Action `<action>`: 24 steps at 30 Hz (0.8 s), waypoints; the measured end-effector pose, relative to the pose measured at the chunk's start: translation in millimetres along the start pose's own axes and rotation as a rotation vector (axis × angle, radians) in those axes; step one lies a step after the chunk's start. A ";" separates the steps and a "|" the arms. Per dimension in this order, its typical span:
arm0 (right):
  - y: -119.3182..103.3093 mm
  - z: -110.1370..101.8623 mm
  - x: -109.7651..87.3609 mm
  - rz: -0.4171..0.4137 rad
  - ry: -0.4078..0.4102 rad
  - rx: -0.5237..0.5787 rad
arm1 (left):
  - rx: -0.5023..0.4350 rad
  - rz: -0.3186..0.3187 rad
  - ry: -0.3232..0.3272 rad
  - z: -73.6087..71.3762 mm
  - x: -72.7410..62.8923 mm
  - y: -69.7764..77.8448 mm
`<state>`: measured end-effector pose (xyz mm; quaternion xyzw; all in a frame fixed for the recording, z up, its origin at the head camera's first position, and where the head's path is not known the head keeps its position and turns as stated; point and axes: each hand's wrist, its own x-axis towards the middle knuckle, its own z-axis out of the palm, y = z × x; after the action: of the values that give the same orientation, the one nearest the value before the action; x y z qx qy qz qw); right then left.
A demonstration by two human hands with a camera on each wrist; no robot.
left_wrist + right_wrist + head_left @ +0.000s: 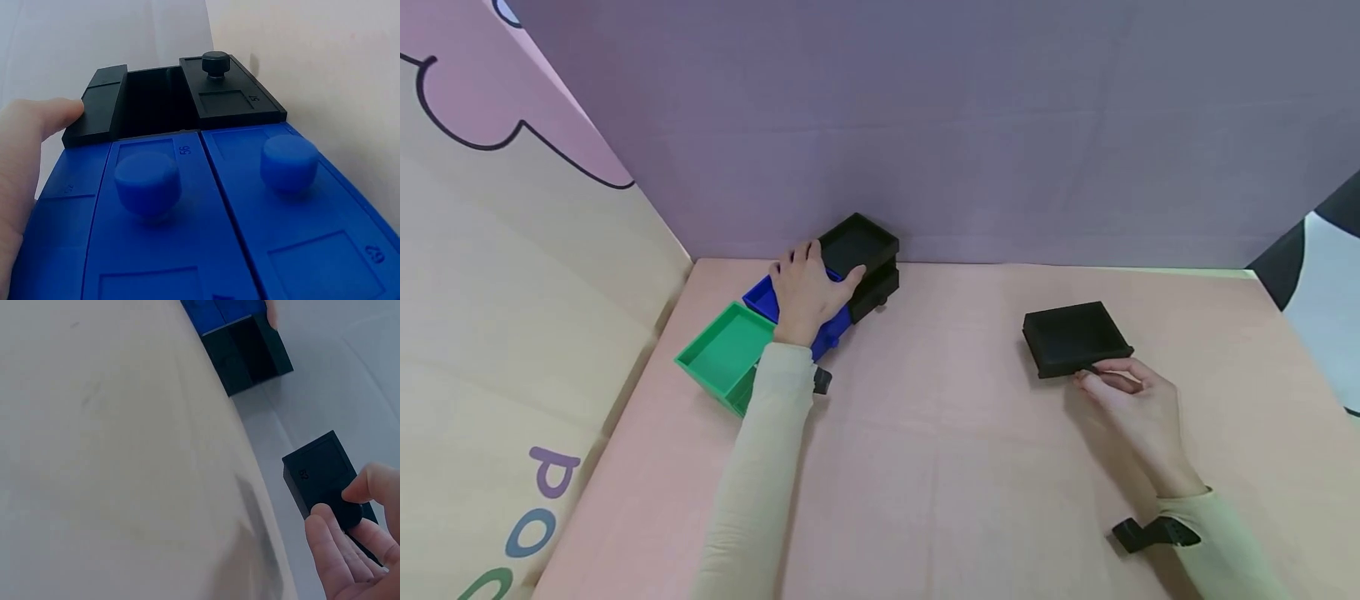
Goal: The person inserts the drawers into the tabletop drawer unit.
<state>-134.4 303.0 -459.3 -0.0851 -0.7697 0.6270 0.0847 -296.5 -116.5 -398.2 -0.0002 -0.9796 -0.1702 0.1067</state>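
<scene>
My left hand [807, 296] lies spread over a blue drawer unit [831, 333] and the black drawer unit [859, 242] beside it. One digit touches the black unit's edge in the left wrist view. There, a dark gap [157, 103] shows in the black unit, next to a drawer front [234, 103] with a round knob. Out to the right, my right hand [1138, 408] holds a black drawer [1075, 337] above the table. Its thumb and fingers pinch the drawer's knob [351, 514]. The blue drawer fronts carry round knobs [149, 184] too.
A green drawer unit [726, 350] adjoins the blue one, partly behind my left sleeve. All three units stand in a row on the pink table [940, 433], near the grey-purple wall [940, 125]. A pale printed wall [535, 283] borders the left side.
</scene>
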 end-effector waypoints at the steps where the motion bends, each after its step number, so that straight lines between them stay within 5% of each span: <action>1: -2.3 3.3 1.8 -0.005 -0.005 0.001 | 0.001 0.000 -0.002 -0.4 0.8 0.1; 14: -26.4 67.9 29.8 -0.048 -0.131 0.020 | -0.047 -0.091 -0.047 -6.2 4.7 -8.2; 24: -33.4 97.5 50.5 -0.023 -0.187 0.098 | -0.038 -0.046 -0.021 0.7 7.8 -0.7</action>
<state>-207.4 215.6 -444.8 -0.0132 -0.7436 0.6680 0.0240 -304.3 -117.2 -397.5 0.0183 -0.9771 -0.1911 0.0923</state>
